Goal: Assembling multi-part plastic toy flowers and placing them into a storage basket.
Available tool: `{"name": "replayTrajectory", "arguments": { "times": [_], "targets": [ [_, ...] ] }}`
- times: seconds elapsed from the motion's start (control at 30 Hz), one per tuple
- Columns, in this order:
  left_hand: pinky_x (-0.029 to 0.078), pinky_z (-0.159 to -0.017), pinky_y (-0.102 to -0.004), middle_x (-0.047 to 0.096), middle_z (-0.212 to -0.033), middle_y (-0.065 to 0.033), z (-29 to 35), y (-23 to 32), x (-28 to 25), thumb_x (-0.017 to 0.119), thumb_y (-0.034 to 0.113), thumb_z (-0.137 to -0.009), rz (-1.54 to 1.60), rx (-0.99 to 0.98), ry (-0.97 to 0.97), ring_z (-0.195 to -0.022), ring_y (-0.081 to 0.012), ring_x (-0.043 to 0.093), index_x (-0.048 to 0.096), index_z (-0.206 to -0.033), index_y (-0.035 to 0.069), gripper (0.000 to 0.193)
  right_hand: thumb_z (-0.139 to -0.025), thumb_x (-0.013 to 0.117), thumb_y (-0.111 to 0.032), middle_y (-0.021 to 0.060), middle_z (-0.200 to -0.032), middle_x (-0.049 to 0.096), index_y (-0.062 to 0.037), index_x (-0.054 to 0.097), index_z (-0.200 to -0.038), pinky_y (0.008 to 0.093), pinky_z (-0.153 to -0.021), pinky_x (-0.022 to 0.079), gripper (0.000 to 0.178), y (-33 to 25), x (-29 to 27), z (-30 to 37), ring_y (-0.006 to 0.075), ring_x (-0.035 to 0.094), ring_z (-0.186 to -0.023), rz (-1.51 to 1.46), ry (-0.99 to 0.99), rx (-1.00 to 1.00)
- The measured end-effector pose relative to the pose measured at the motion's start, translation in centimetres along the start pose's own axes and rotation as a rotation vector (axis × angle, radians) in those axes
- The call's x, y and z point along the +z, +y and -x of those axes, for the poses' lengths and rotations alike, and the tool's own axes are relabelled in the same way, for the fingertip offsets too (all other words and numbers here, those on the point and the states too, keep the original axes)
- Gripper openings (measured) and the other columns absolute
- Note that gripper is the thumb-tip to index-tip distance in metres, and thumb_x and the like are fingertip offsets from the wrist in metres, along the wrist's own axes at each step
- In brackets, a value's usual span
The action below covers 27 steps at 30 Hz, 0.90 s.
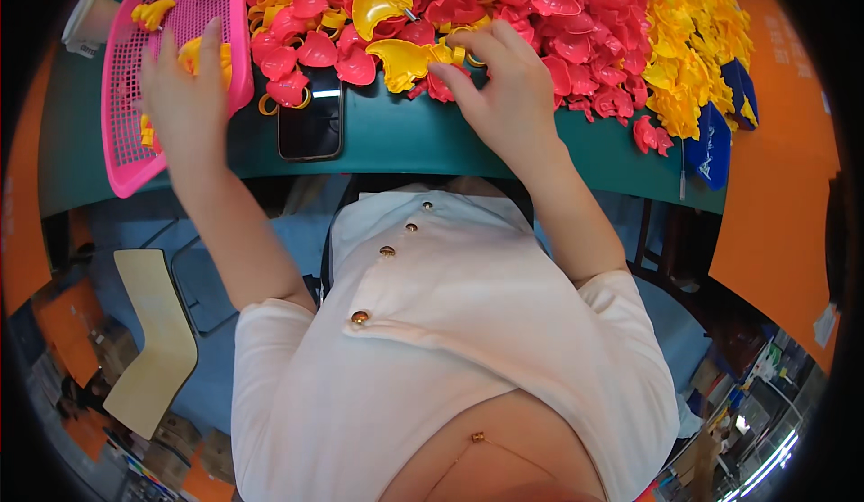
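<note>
From where I stand, a person in a white shirt (468, 295) works at a green desk (405, 146). The right hand (511, 92) comes in over the near edge, its grip closed, thumb and forefinger pinching the right end of a yellow shell (400, 63). That shell sits at the near side of the red heap (576, 16), just right of the phone (310, 133). Another yellow piece (378, 7), with a small metal pin at its right side, lies just beyond it.

Over on the left, the left hand (184, 97) is above a pink basket (239, 29), its grip open and fingers parted. A yellow part (191, 55) shows between those fingers; I can't tell whether they touch it. More yellow parts (153, 13) lie in the basket, and a pale cup (90, 21) stands just left of it.

A yellow heap (688, 43) spreads right of the red one, with a blue object (711, 146) at its near edge. A couple of red pieces (650, 135) lie nearby.
</note>
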<state>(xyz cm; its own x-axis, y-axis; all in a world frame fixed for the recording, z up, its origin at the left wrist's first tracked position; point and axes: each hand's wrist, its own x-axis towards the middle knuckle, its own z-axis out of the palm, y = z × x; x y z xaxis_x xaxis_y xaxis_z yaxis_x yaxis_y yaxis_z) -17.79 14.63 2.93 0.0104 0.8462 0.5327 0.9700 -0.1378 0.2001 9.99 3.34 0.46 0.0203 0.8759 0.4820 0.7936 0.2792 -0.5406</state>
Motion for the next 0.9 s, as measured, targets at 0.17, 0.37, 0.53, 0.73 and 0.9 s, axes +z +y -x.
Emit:
{"name": "replayTrajectory", "arguments": {
  "times": [0.17, 0.37, 0.53, 0.73, 0.9],
  "targets": [
    [0.049, -0.067, -0.0316, 0.066, -0.079, -0.0122, 5.7, 9.0, -1.8, 0.067, 0.019, -0.082, 0.837, 0.018, -0.111, -0.07, -0.0223, 0.063, 0.068, -0.094, 0.001, 0.021, -0.073, 0.074, -0.015, 0.0064, -0.08, 0.059, -0.0039, 0.065, -0.09, 0.0262, -0.057, 0.046, 0.022, 1.3, 1.7, -1.4, 0.016, 0.059, -0.065, 0.109, -0.027, -0.052],
    [0.046, -0.054, -0.0222, 0.064, -0.069, -0.0085, 8.7, 10.3, -1.0, 0.069, 0.017, -0.082, 0.896, -0.134, -0.689, -0.057, -0.0092, 0.058, 0.065, -0.097, -0.002, 0.025, -0.077, 0.07, -0.008, 0.0035, -0.073, 0.061, 0.0009, 0.063, -0.083, 0.0214, -0.058, 0.045, 0.013, 1.2, 0.5, -1.3, 0.0088, 0.058, -0.064, -0.387, -0.052, 0.391],
    [0.046, -0.058, -0.0205, 0.063, -0.079, -0.0032, 10.9, 12.8, -0.3, 0.065, 0.011, -0.086, 1.505, -0.36, -0.598, -0.066, -0.0072, 0.058, 0.062, -0.103, -0.005, 0.024, -0.079, 0.069, -0.005, 0.0028, -0.075, 0.062, 0.002, 0.06, -0.08, 0.0196, -0.053, 0.044, 0.011, -1.3, -1.4, 2.1, 0.0062, 0.055, -0.058, -0.692, -0.035, 0.547],
    [0.047, -0.062, -0.0238, 0.059, -0.086, -0.0049, 7.1, 12.7, 0.4, 0.081, 0.027, -0.068, 1.026, -0.037, -0.416, -0.067, -0.0114, 0.055, 0.064, -0.102, 0.001, 0.046, -0.079, 0.069, -0.006, 0.0021, -0.065, 0.06, 0.0014, 0.061, -0.083, 0.0158, -0.043, 0.038, 0.011, 0.7, -4.8, 3.5, 0.004, 0.052, -0.05, -0.759, -0.117, 0.773],
    [0.049, -0.07, -0.0358, 0.063, -0.088, -0.0089, 2.7, 10.4, 3.8, 0.076, 0.028, -0.072, 0.459, 0.133, -0.018, -0.076, -0.0252, 0.062, 0.056, -0.11, 0.004, 0.049, -0.079, 0.069, -0.015, 0.0001, -0.064, 0.061, -0.0023, 0.066, -0.087, 0.0188, -0.048, 0.042, 0.015, -0.8, -8.6, -5.8, 0.0052, 0.054, -0.054, -0.402, -0.195, 0.359]
  ]
}}
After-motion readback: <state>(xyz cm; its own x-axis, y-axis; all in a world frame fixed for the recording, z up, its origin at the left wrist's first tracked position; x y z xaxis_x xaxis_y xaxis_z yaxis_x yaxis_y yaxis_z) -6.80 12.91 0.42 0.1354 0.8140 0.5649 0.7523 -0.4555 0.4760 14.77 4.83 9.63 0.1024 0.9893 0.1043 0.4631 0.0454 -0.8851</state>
